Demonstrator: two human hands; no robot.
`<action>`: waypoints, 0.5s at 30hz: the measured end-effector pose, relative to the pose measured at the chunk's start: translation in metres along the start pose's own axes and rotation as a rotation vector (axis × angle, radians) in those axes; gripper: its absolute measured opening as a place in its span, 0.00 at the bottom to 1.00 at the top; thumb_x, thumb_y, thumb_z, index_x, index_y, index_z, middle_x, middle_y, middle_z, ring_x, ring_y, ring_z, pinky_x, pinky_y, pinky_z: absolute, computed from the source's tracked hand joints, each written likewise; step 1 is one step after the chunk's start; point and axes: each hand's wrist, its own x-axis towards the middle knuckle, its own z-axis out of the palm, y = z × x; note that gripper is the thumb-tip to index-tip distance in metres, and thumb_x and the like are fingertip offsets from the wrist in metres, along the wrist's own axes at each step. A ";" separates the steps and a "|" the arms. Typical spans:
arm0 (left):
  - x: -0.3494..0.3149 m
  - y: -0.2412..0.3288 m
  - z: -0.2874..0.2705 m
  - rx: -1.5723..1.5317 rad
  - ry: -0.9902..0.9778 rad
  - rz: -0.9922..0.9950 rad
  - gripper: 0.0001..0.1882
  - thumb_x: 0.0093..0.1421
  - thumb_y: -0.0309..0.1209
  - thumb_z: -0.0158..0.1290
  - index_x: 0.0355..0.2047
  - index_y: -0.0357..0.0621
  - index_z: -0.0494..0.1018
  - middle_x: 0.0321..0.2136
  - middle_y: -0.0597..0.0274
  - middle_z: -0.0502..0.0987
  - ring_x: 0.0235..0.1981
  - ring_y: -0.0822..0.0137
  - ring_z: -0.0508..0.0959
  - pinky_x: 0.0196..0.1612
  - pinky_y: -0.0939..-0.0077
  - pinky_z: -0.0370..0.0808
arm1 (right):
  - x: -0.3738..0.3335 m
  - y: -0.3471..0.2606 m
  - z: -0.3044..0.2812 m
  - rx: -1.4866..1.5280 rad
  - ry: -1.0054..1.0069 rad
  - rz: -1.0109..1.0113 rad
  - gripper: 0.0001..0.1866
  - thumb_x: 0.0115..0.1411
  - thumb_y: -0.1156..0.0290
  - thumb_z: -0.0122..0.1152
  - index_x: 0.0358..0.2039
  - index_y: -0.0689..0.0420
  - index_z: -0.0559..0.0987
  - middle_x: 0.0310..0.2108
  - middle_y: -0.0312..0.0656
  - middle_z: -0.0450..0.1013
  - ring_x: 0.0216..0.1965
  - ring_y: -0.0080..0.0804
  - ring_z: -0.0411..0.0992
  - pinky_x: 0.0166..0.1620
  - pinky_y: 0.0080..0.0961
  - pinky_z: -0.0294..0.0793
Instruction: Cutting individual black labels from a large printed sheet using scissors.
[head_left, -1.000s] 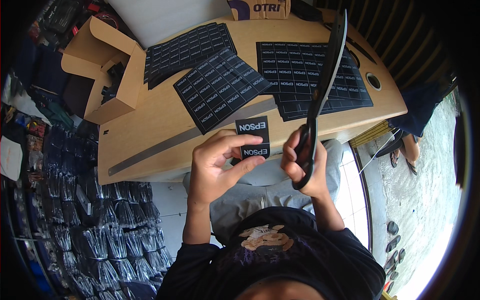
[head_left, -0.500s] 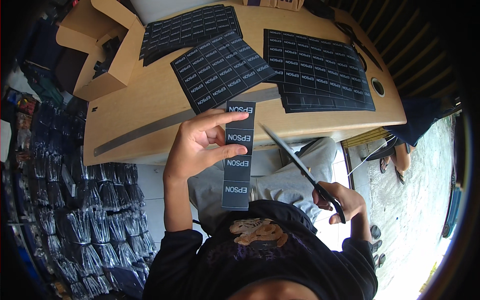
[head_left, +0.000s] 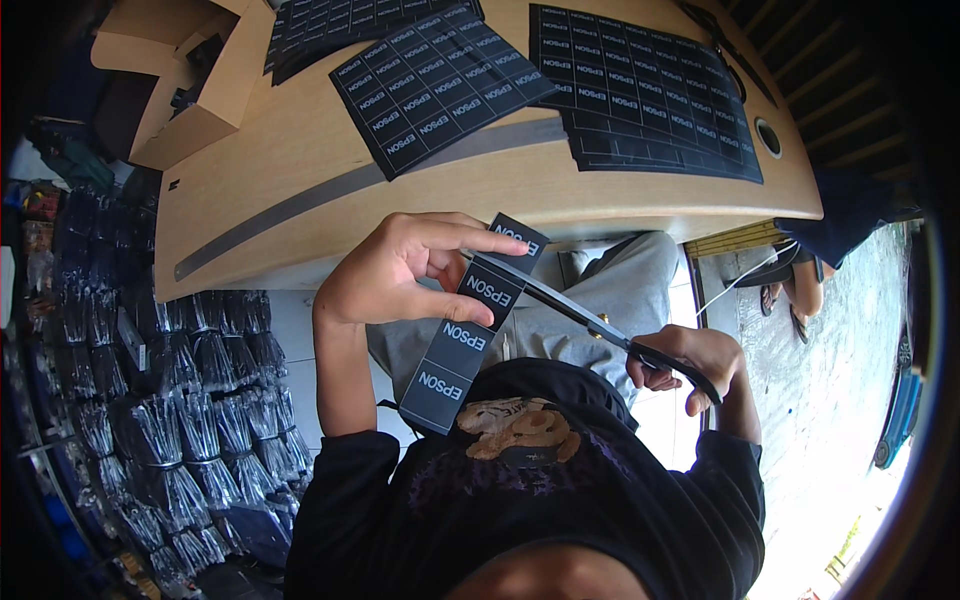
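Observation:
A narrow strip of black labels [head_left: 450, 345] with white lettering hangs tilted over my lap, its lower end toward the left. My left hand [head_left: 375, 272] grips it near the upper end, with index finger and thumb on its face. My right hand [head_left: 705, 360] has its fingers through the black handles of a pair of scissors [head_left: 572, 307]. The scissors' long blades reach leftward across the strip, near the line between its top two squares and between my left finger and thumb. Whether the blades have cut into the strip I cannot tell.
On the wooden table [head_left: 240, 190] lie sheets of black labels [head_left: 435, 95], another stack [head_left: 650, 95] to their right and a metal ruler [head_left: 330, 200]. An open cardboard box [head_left: 215, 115] stands at the left. Plastic-wrapped bundles [head_left: 165, 430] fill the left side. Another person's legs [head_left: 803, 295] show at right.
The strip has tilted, its lower end swinging left. My right hand has brought the scissors up to it, and the blades now lie across it. The table sits higher in the picture.

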 end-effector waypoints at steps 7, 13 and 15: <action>0.005 -0.005 0.007 -0.027 -0.008 0.061 0.30 0.38 0.15 0.65 0.46 0.35 0.72 0.37 0.59 0.74 0.35 0.74 0.75 0.31 0.87 0.75 | 0.007 -0.002 -0.001 0.019 -0.003 0.050 0.38 0.45 0.41 0.64 0.35 0.69 0.71 0.18 0.33 0.61 0.15 0.20 0.59 0.21 0.20 0.56; 0.005 -0.005 0.009 -0.041 -0.010 0.032 0.31 0.37 0.16 0.65 0.46 0.36 0.73 0.37 0.61 0.74 0.35 0.75 0.74 0.30 0.87 0.76 | 0.008 -0.001 0.000 0.002 -0.006 0.033 0.38 0.45 0.40 0.63 0.33 0.70 0.71 0.19 0.34 0.62 0.15 0.20 0.61 0.21 0.19 0.57; 0.007 -0.006 0.010 -0.058 -0.007 0.025 0.31 0.38 0.16 0.65 0.46 0.37 0.73 0.37 0.61 0.74 0.35 0.75 0.74 0.30 0.87 0.76 | 0.008 0.000 0.000 0.011 0.000 0.041 0.37 0.45 0.41 0.64 0.33 0.69 0.71 0.19 0.34 0.62 0.15 0.21 0.61 0.21 0.19 0.58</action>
